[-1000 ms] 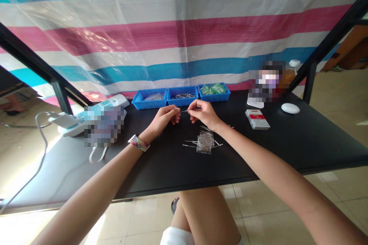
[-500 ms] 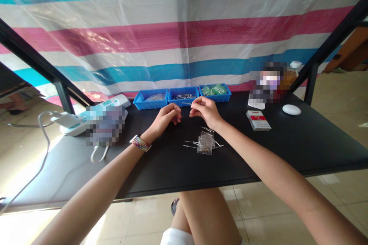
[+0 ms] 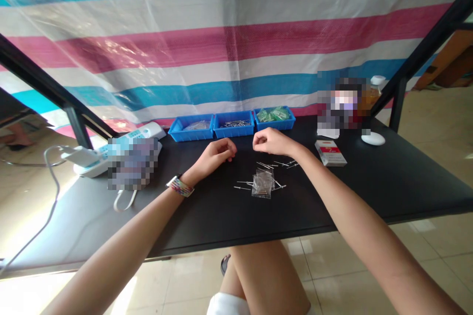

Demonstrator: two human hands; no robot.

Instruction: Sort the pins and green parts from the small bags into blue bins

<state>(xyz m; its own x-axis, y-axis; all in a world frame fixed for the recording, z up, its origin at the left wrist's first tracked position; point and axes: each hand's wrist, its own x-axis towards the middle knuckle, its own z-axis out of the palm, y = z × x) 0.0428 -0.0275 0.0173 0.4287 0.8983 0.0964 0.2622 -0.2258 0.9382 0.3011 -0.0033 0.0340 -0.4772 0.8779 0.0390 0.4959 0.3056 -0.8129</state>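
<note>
1. On my feed the left hand (image 3: 219, 151) sits low over the black table (image 3: 369, 192), fingers curled into a loose fist. Can't tell if anything's inside it.
2. The right hand (image 3: 269, 141) is a little apart from the left one, fingers tucked in with the tips pinched together. If there's a pin in there, it's too small for me to see.
3. Thin metal pins (image 3: 284, 163) lie loose on the table just in front of and under the right wrist, and a few more poke out around a small clear plastic bag (image 3: 261, 184) lying flat near the hands.
4. There's a colourful wristband (image 3: 179, 186) on the left wrist.
5. Three blue trays (image 3: 234, 134) sit side by side at the back edge: the middle one holds metal bits, the right one something green.
6. A red and white box (image 3: 330, 152) is off to the right, well apart from the hands.
</note>
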